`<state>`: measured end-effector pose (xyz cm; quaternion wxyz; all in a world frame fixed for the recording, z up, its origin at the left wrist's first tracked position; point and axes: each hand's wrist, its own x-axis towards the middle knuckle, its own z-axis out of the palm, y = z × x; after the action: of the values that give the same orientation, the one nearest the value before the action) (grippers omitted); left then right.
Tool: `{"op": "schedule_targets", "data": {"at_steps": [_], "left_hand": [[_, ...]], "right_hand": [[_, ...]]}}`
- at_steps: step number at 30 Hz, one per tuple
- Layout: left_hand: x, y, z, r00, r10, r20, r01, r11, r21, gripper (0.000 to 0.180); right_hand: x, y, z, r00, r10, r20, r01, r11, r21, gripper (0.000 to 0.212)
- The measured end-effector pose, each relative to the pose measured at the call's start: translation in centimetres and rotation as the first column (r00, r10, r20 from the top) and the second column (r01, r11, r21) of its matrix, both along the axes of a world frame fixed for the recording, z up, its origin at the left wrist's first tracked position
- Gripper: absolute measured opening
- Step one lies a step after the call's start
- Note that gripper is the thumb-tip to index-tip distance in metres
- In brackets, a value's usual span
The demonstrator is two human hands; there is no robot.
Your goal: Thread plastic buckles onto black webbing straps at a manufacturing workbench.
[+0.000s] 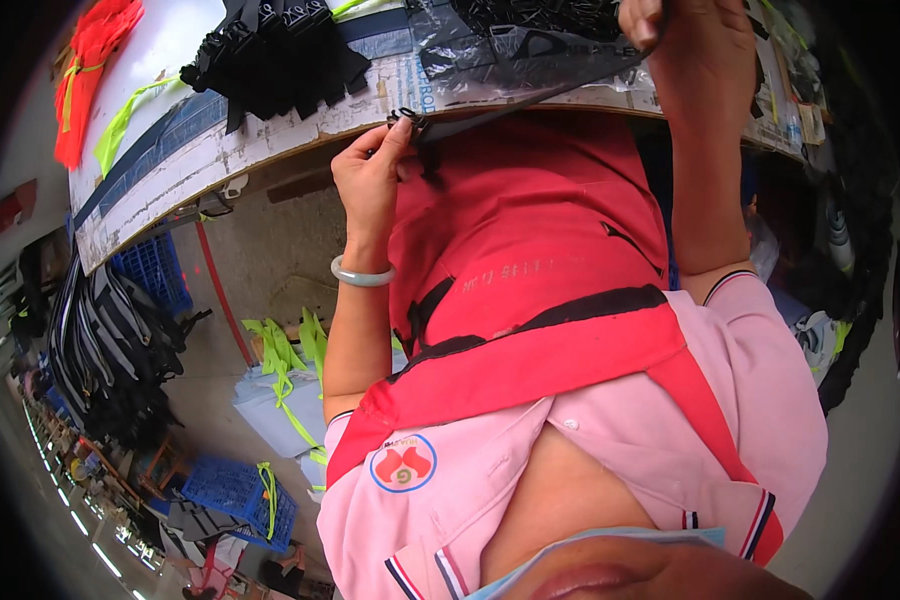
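A dark strap (pixel 545 97) stretches slantwise between my two hands, just over the table's near edge. My left hand (pixel 368 180) pinches its lower end, where a small black buckle or hook (pixel 408 119) sticks out past the thumb. Up at the right, my right hand (pixel 705 60) has its fingers closed on the other end; the fingertips are cut by the top of the picture. A heap of black straps (pixel 275 60) with small fittings lies on the table left of my hands. Behind the held strap is a clear plastic bag (pixel 460 60) with black pieces on it.
The worn white table (pixel 170 190) has a curved-looking near edge. Red-orange fabric (pixel 90 75) and a lime-green strip (pixel 130 125) lie at its left. Below stand hanging black straps (pixel 110 340), pale stacks (pixel 270 405) with lime ties and a blue crate (pixel 240 495).
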<state>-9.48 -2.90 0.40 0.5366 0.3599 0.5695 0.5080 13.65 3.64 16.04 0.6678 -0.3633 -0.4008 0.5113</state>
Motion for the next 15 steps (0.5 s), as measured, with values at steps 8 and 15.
{"op": "schedule_targets", "data": {"at_steps": [8, 15], "left_hand": [[1.6, -0.1, -0.5, 1.000, -0.010, -0.013, 0.011, 0.994, 0.109, 0.020], [2.6, -0.8, -0.7, 0.987, 0.095, -0.133, -0.061, 0.969, 0.240, 0.020]], "right_hand": [[-1.5, -3.6, -12.9, 0.664, 0.722, 0.194, -0.525, 0.635, -0.567, 0.017], [-3.3, -4.2, -13.3, 0.746, 0.663, 0.059, -0.516, 0.632, -0.578, 0.017]]}}
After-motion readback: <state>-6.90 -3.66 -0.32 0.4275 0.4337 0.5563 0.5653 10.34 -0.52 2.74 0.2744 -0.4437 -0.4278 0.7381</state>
